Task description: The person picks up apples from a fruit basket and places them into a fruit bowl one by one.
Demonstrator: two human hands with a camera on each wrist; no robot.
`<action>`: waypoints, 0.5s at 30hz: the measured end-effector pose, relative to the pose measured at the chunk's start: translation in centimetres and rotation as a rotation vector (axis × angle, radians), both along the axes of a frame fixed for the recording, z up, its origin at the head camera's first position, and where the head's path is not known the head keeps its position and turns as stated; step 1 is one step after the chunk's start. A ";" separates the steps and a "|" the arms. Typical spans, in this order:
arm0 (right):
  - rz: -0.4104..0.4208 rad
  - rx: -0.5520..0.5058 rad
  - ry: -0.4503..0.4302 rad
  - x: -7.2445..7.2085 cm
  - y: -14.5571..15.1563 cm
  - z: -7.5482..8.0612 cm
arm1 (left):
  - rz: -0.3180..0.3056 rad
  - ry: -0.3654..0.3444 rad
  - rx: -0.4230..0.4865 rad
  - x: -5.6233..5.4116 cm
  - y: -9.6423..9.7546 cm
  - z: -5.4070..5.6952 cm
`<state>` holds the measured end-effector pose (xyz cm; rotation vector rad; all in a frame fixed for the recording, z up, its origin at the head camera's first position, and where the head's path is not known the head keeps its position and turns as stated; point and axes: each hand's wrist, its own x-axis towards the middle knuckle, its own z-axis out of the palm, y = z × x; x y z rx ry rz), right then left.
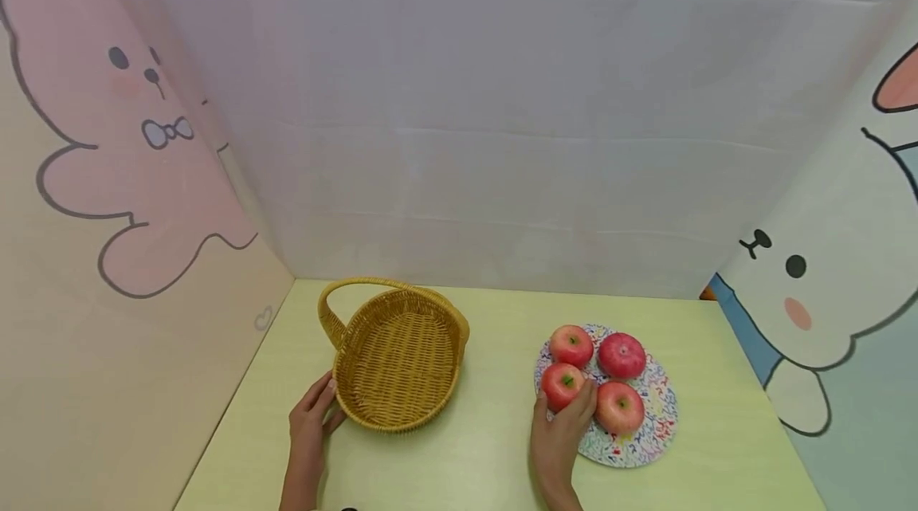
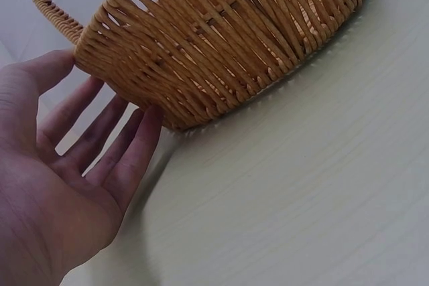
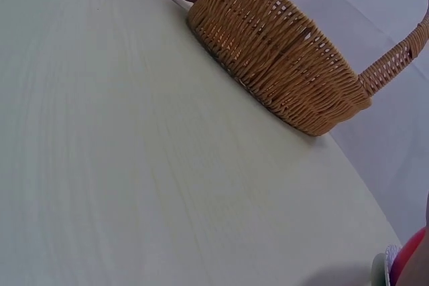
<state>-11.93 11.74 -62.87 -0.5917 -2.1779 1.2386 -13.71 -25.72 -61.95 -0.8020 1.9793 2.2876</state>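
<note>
A round wicker basket (image 1: 398, 367) with an upright arched handle stands left of centre on the table. My left hand (image 1: 310, 414) is at its left side; in the left wrist view the thumb meets the rim and the loosely extended fingers touch the outer wall. To the right, a patterned round plate (image 1: 663, 399) bears several red fruits. My right hand (image 1: 561, 439) holds the front-left apple (image 1: 562, 383), thumb on one side and fingers on the other. In the right wrist view, only a sliver of red fruit (image 3: 407, 259) shows at the lower right corner.
On the plate are also a rear apple (image 1: 571, 345), a darker red fruit (image 1: 621, 355) and a front-right apple (image 1: 620, 407) beside my right fingers. A pale wall (image 1: 502, 136) closes off the back of the light table (image 1: 445, 471); panels with cartoon animals flank it.
</note>
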 end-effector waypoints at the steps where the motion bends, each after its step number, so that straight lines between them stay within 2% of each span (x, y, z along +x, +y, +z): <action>1: 0.006 0.003 -0.004 0.1 0.0 0.1 | 0.001 0.000 0.000 0.0 0.0 0.0; 12: 0.102 -0.003 -0.107 2.3 0.5 2.0 | 0.002 0.015 0.012 0.0 -0.2 0.2; 15: 0.121 0.017 -0.078 3.2 0.7 2.2 | -0.002 0.011 0.003 0.2 -0.1 0.1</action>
